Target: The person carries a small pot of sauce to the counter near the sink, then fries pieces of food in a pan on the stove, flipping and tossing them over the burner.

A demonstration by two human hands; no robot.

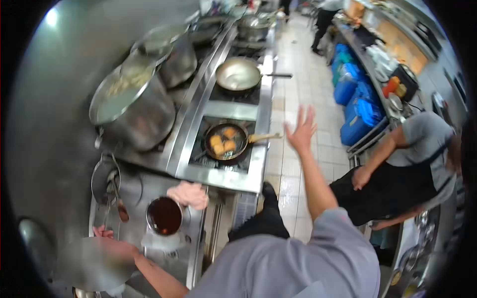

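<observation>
My right hand (302, 130) is raised over the aisle with its fingers spread and nothing in it. It is nearest to the handle of a small frying pan (212, 154), where several golden-brown pieces (223, 145) sit in the pan on a burner. My left hand (119, 248) is low on the left above the steel counter; a grey blurred oval covers much of it, so its grip is hidden. To its right stands a pot of dark red-brown sauce (165, 216), with a pink cloth (190, 194) beside it. A wooden-handled utensil (119, 201) leans out of a metal pot (99, 181).
A large stockpot (144, 119) with pale contents stands on the left range. A wider pan (238, 75) is on the burner behind. A person in a dark apron (397, 188) stands close on the right; another person (325, 22) is farther back. Blue containers (361, 111) sit under the counter.
</observation>
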